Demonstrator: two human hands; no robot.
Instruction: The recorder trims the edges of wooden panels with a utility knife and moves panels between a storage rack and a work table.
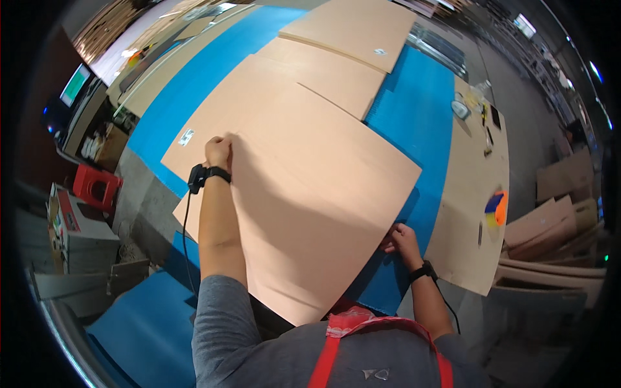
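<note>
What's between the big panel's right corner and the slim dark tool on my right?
The head view shows blue covering, then a bare stretch of pale board, between the panel and the slim dark tool.

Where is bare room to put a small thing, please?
Bare: blue sheet beyond the right hand, between large tan rectangular board and pale wooden strip; also this strip, left of the orange-and-blue rounded thing. Crowded: the strip's far end, around a flat black rectangle.

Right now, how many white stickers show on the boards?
2: one sticker by the nearest board's left corner, another near the far board's front right corner. Some may be hidden.
</note>
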